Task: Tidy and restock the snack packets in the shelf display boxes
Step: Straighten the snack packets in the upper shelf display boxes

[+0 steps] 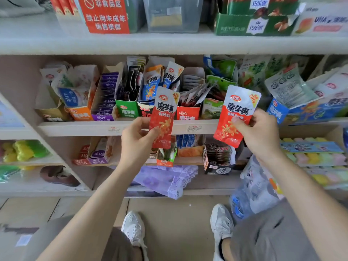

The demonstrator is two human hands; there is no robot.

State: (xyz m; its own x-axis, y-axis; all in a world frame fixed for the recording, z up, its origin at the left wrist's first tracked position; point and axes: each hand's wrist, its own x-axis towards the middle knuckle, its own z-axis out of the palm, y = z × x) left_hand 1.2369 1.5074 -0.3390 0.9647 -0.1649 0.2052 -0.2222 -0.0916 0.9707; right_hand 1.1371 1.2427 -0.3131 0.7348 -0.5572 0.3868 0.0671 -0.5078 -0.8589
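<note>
Grey-trousered knees [273,232] at 6 o'clock, left hand [138,137] pinching a red foil snack packet [164,113] at centre, right hand [258,132] gripping its twin packet [237,112] at 3 o'clock; both likely belong upright, labels forward, in the red-fronted cardboard display box [188,113] at 12 o'clock.

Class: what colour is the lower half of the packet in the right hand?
Red, on the packet in the right hand; head view shows it.

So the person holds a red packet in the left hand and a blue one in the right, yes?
No: the head view shows the right-hand packet is red too, like the left-hand packet. The left hand and right hand each pinch one.
</note>
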